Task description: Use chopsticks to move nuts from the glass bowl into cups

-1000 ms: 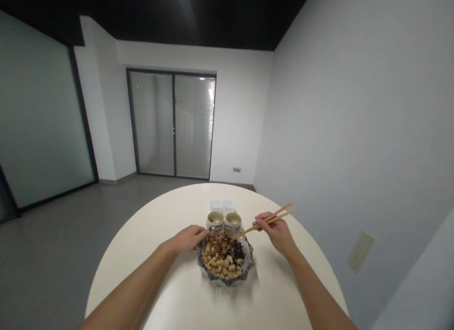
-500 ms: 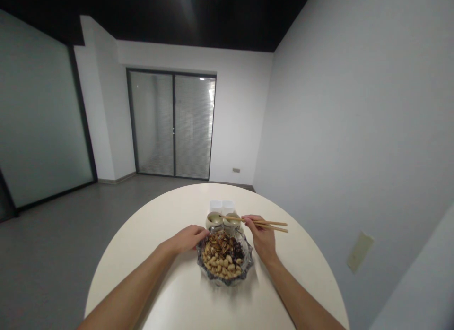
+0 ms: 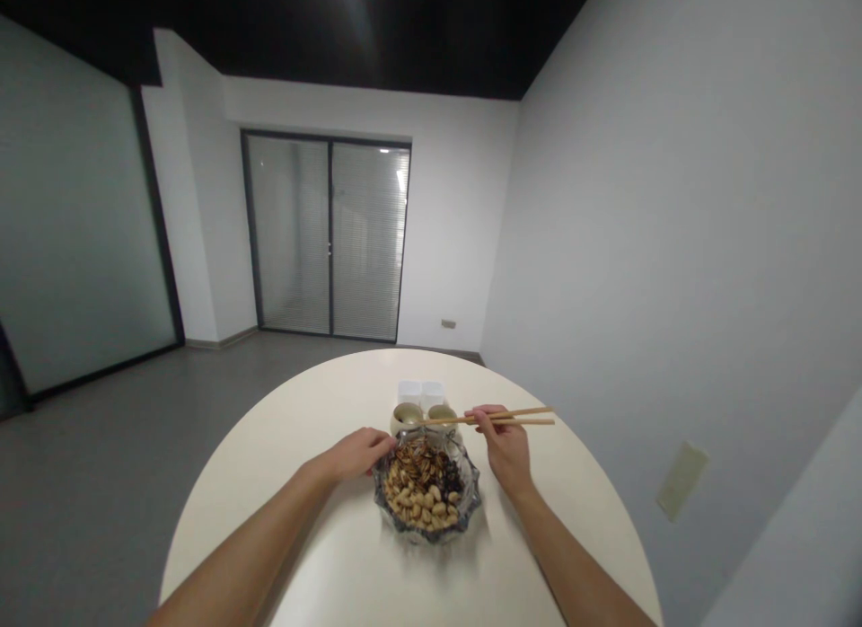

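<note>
A scalloped glass bowl (image 3: 472, 501) stands on the table, filled with pale nuts (image 3: 424, 506), brown striped seeds (image 3: 421, 461) and small dark pieces (image 3: 451, 476). My left hand (image 3: 362, 451) grips the bowl's left rim. In my right hand (image 3: 505, 447) is a pair of chopsticks (image 3: 522, 418), held right of the bowl with the tips pointing left. Those tips hover by two small greenish cups, the left cup (image 3: 406, 413) and the right cup (image 3: 443, 413), just behind the bowl. Something dark lies in the left cup. Whether the tips hold anything is too small to tell.
Behind the cups sits a white two-part dish (image 3: 421, 392). Everything rests on a round cream table (image 3: 337, 555). A white wall (image 3: 639, 250) runs along the right, and a glazed sliding door (image 3: 329, 241) is at the back.
My right hand has moved slightly right with the chopsticks, whose tips have dropped from above the left cup to between the cups and the bowl's rim. My left hand stays at the bowl.
</note>
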Action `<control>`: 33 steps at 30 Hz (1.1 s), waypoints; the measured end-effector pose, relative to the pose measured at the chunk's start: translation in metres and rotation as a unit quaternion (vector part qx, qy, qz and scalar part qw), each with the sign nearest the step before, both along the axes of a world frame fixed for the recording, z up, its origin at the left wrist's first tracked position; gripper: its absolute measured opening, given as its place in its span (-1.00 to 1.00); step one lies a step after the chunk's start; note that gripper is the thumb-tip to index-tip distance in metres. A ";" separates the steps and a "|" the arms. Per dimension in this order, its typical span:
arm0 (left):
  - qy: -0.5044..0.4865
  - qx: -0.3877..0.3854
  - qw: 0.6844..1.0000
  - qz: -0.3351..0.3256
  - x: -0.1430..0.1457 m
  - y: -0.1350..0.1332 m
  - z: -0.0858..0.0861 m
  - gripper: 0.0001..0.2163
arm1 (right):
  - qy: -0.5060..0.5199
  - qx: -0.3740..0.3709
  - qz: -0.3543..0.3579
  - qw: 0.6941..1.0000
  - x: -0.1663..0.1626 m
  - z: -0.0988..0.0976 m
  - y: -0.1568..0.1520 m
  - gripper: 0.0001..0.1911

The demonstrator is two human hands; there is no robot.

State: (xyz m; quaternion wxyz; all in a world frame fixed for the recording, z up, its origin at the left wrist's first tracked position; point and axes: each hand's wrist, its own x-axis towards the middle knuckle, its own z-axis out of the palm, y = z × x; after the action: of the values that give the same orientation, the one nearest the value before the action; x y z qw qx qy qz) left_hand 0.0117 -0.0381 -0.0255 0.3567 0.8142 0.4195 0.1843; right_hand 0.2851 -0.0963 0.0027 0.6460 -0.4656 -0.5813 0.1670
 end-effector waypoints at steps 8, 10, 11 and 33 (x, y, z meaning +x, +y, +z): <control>-0.004 0.008 1.000 0.000 -0.002 0.000 0.000 -0.37 | 0.001 0.011 -0.048 0.999 0.032 0.010 0.001 -0.56; -0.004 0.010 1.000 -0.001 -0.002 0.000 -0.001 -0.38 | 0.003 0.007 -0.043 0.999 0.034 0.010 0.001 -0.54; -0.005 0.010 1.000 0.001 -0.002 0.000 -0.001 -0.37 | -0.001 0.004 -0.040 0.999 0.034 0.010 0.001 -0.53; -0.006 -0.003 1.000 0.007 0.001 -0.003 0.003 -0.39 | -0.057 -0.044 0.036 0.997 0.024 0.008 -0.002 -0.54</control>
State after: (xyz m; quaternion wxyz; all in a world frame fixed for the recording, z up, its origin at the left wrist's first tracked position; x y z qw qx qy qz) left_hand 0.0129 -0.0407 -0.0227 0.3604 0.8088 0.4238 0.1906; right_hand 0.3092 -0.0981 0.0109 0.5846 -0.4811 -0.6254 0.1887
